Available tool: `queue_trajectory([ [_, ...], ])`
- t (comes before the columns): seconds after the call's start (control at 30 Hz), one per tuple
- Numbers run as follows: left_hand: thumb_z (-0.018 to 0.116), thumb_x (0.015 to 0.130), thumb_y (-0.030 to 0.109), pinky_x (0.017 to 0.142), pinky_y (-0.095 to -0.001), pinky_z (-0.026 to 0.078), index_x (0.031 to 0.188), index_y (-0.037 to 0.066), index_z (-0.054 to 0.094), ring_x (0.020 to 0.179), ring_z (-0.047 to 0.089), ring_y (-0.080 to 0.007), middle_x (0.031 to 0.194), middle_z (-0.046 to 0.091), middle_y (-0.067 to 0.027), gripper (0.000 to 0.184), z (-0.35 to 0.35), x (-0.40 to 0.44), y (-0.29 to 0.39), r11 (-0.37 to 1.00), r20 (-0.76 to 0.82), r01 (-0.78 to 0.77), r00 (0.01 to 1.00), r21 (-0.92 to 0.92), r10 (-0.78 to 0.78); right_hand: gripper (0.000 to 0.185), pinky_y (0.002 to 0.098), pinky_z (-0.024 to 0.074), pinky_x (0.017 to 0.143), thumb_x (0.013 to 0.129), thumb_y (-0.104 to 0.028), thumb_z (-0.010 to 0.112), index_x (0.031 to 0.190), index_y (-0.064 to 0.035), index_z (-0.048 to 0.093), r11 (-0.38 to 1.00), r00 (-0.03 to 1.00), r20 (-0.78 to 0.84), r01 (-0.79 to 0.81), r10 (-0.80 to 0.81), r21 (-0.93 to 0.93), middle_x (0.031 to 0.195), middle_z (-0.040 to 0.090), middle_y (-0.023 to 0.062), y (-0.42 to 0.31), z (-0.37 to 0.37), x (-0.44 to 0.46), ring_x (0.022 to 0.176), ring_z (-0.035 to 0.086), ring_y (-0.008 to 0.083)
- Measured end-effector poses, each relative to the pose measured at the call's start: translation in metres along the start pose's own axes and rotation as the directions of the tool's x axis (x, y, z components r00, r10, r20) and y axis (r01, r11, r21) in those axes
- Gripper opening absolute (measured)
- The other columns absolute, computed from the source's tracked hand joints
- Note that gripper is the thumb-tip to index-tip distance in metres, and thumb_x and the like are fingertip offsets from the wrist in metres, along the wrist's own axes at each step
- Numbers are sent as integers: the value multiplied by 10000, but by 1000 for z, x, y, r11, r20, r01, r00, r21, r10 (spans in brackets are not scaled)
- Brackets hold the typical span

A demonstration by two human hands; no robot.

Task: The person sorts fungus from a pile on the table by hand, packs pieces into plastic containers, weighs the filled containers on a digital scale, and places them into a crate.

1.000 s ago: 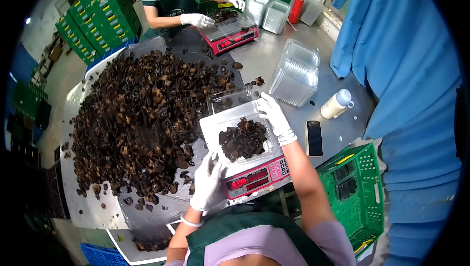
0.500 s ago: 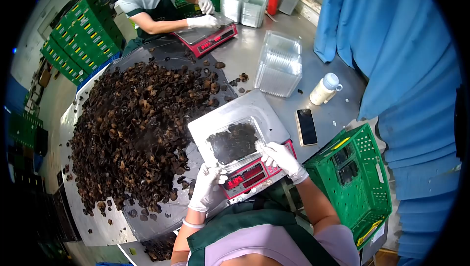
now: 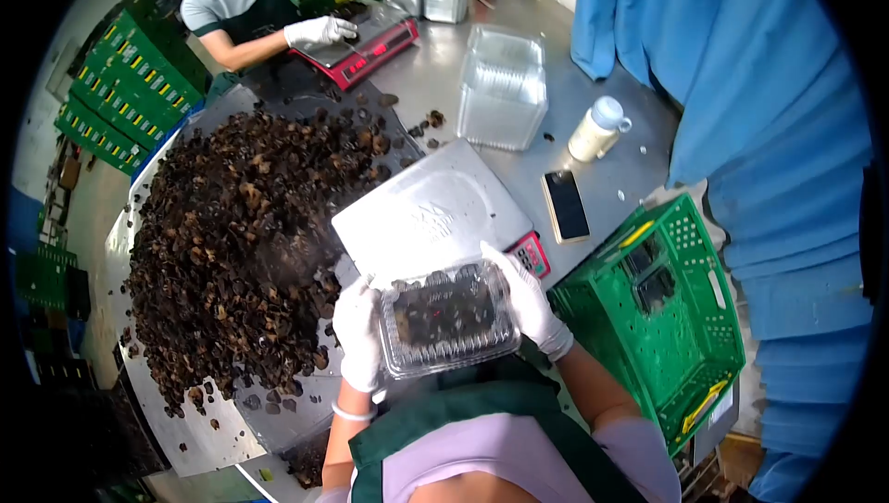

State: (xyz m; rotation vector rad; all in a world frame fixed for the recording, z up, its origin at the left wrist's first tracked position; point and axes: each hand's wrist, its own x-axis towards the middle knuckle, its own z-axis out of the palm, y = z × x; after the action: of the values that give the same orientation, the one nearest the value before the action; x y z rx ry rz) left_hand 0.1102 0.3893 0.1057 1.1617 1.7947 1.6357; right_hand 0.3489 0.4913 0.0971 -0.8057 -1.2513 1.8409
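Both my hands, in white gloves, hold a clear plastic clamshell box (image 3: 451, 355) filled with dark wood ear mushrooms (image 3: 444, 310). My left hand (image 3: 357, 332) grips its left side, and my right hand (image 3: 531, 304) grips the right side. The box is in front of my apron, over the near edge of the scale (image 3: 426, 211). Its clear lid lies over the mushrooms; whether it is latched I cannot tell. The bare metal pan of the scale shows beyond it, while most of the red display panel is hidden behind the box and my hand.
A large heap of wood ear mushrooms (image 3: 241, 253) covers the left of the table. Stacked clear boxes (image 3: 503, 86), a bottle (image 3: 597, 130) and a phone (image 3: 566, 206) stand or lie rightward. A green crate (image 3: 681, 355) holds filled boxes. A co-worker (image 3: 250, 17) is at another scale (image 3: 366, 54).
The box has come off the scale pan towards me, between both hands. The co-worker's hands have moved apart, one reaching to the clear boxes.
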Motion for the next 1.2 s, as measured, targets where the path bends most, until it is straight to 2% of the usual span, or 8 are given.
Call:
queue_trajectory([
  [0.07, 580, 829, -5, 822, -321, 475, 1100, -38, 619, 916, 593, -262, 1069, 624, -165, 276, 3, 2, 1, 976, 13, -157, 987, 149, 157, 488, 329, 391, 1018, 873, -57, 522, 1356, -53, 450, 331, 942, 83, 196, -325, -923, 1309, 503, 94, -20, 4, -13, 1169, 514, 180],
  [0.13, 577, 830, -15, 823, -323, 474, 1056, -28, 622, 928, 595, -257, 1072, 625, -168, 231, 11, 9, 3, 803, 149, -473, 880, 364, 451, 398, 324, 418, 991, 963, -135, 447, 1356, -75, 453, 332, 927, 37, 172, -374, -927, 1307, 506, 80, -10, -2, -21, 1162, 519, 174],
  [0.23, 527, 888, 81, 880, -331, 461, 1061, 3, 578, 1001, 590, -249, 1105, 622, -118, 197, 41, 6, 15, 986, 273, 106, 960, -132, -67, 419, 300, 416, 973, 1018, -226, 354, 1406, -67, 347, 888, 963, -212, -50, 164, 458, 1298, 499, 106, -29, 1, -33, 1126, 530, 175],
  [0.33, 570, 894, 130, 858, -316, 484, 1197, 3, 540, 1018, 580, -211, 1131, 609, -50, 330, 51, -12, -4, 928, 746, 325, 661, -184, -84, 538, 322, 404, 980, 916, -169, 513, 1401, -32, 325, 986, 1000, 27, -3, 7, -167, 1281, 479, 109, 20, -20, -37, 1125, 500, 177],
  [0.47, 572, 873, -17, 912, -285, 444, 1377, 19, 355, 1002, 578, -198, 1166, 593, -109, 550, 121, -19, 62, 890, 883, 453, 400, 43, -246, 657, 317, 433, 937, 797, -57, 692, 1368, -10, 370, 994, 936, -348, 83, -55, 66, 1206, 531, 51, -44, -64, -82, 1056, 517, 151],
  [0.87, 568, 935, 130, 949, -308, 418, 1283, -23, 446, 1037, 542, -189, 1168, 563, -131, 399, 101, -15, 50, 838, 778, 546, 515, 27, -360, 694, 367, 421, 946, 814, -448, 694, 1262, 44, 500, 948, -272, -958, -320, -85, 6, 1145, 609, 233, 67, -387, -289, 1070, 580, 316],
  [1.03, 523, 945, 63, 922, -284, 439, 1255, -14, 473, 1002, 567, -173, 1152, 585, -116, 324, 82, -25, 60, 801, 710, 599, 568, -11, -415, 893, 478, 371, 1040, 750, -363, 728, 1442, -56, 256, 413, -276, -925, -898, -263, 151, 1432, 353, 215, 43, -390, -246, 1251, 429, 392],
  [1.2, 544, 937, 64, 966, -278, 429, 1243, -2, 505, 1088, 560, -160, 1181, 592, -100, 315, 54, -42, 44, 787, 605, 613, 654, -72, -454, 481, 392, 391, 1009, 810, -180, 675, 1253, -48, 545, 380, 440, -647, -552, -623, -742, 1274, 531, 186, -44, -363, -84, 1181, 496, 337],
])
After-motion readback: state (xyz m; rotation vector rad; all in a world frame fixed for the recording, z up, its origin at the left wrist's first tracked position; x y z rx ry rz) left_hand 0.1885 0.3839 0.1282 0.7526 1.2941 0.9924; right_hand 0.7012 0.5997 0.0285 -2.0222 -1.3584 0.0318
